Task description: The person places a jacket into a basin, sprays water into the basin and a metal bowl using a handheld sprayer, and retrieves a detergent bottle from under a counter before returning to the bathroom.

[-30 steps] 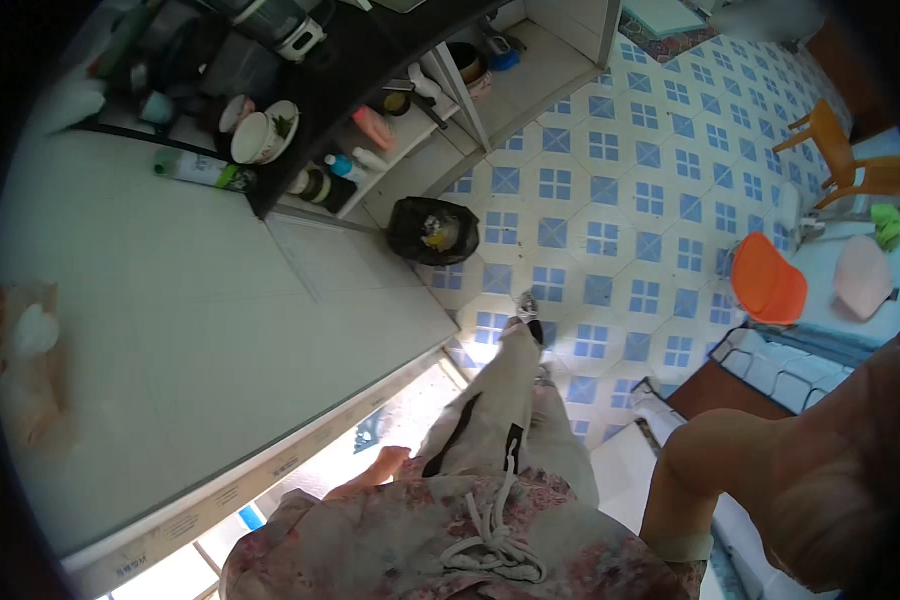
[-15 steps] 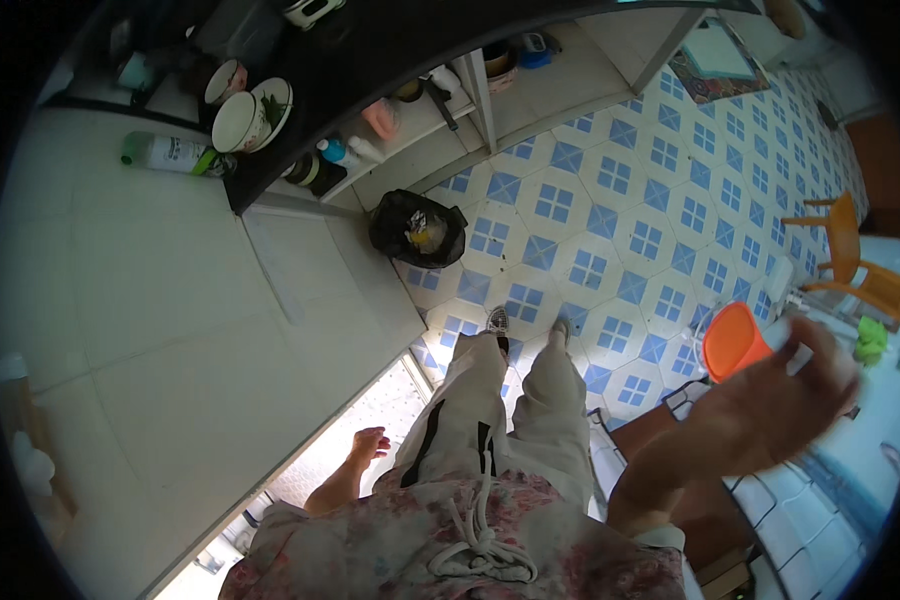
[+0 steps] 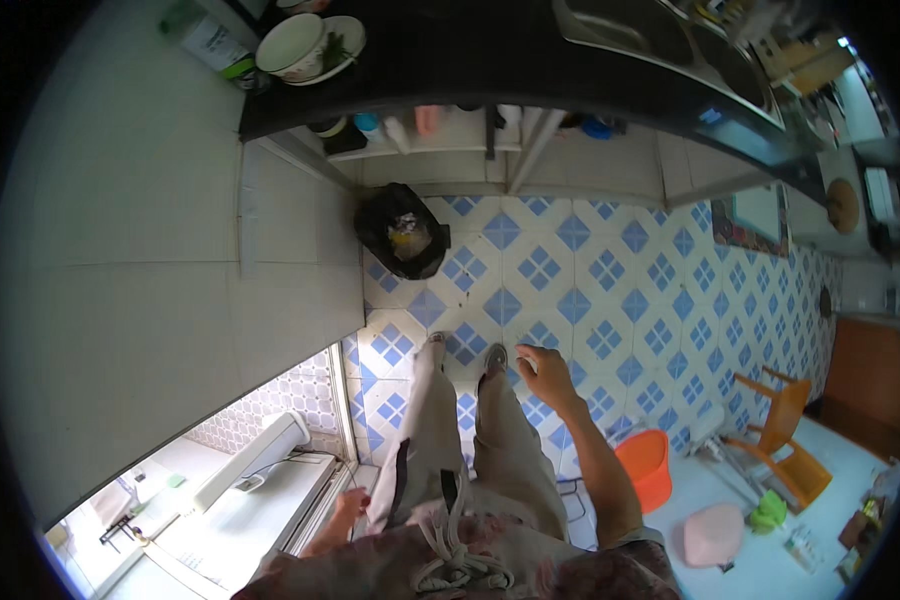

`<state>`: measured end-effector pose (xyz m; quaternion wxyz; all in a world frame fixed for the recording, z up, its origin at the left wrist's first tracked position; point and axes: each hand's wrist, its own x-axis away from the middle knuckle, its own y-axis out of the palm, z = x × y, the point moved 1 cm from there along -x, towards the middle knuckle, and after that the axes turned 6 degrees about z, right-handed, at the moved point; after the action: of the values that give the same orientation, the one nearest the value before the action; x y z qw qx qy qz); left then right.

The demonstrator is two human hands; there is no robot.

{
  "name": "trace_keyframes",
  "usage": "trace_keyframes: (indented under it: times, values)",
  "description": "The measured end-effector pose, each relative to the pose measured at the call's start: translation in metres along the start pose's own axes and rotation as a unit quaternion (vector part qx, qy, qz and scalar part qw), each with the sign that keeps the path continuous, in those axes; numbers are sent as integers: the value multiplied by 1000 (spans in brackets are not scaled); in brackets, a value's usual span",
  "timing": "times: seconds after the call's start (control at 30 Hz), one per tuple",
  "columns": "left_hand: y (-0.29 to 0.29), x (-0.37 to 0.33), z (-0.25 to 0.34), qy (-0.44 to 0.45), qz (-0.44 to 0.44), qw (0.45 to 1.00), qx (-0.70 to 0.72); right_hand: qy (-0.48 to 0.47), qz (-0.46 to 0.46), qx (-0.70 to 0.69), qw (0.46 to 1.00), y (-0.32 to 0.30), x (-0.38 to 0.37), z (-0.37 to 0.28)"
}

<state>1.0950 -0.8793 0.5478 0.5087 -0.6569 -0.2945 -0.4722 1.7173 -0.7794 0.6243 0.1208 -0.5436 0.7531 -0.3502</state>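
Observation:
My right hand [image 3: 548, 378] hangs over the tiled floor, just right of my shoe [image 3: 495, 358]. Its fingers are loosely bent and apart, with nothing held in them. Low on the left, my left hand [image 3: 348, 503] hangs beside my trouser leg [image 3: 410, 470]; its fingers look loosely curled, and no object shows in them. Ahead of my feet, a bin lined with a black bag [image 3: 375, 222] stands on the floor with some rubbish inside. Neither hand touches anything that I can make out.
A black counter [image 3: 440, 60] runs across the front, holding a white bowl [image 3: 292, 48], a plastic bottle [image 3: 210, 45] and a steel sink [image 3: 630, 30]. At left is a pale wall [image 3: 150, 240] beside a bright doorway. An orange stool [image 3: 645, 470] and wooden chair [image 3: 780, 410] stand right.
My view has turned, bringing the sink into sight. My right hand has dropped from its raised place at the right to above the floor by my feet. My left hand still hangs low.

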Motion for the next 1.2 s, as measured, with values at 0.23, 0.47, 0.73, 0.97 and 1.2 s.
trace_keyframes:
  times: [0.23, 0.47, 0.73, 0.97, 1.2]
  values:
    - [81, 16, -55, -36, -24, 996, 84, 14, -34, -34, 999, 46, -204, 29]
    - [104, 58, -61, -94, -19, 986, 137, 160, 82, -193, 965, 148, -442, 2]
    - [113, 58, -55, -154, -23, 963, 220, 57, 156, -86, 982, 206, -618, 19]
    - [114, 71, -51, -182, -20, 962, 204, 122, 204, -308, 921, 238, -642, 9]
    - [115, 73, -32, -212, -8, 947, 243, 163, 124, -402, 892, 176, -585, -11]
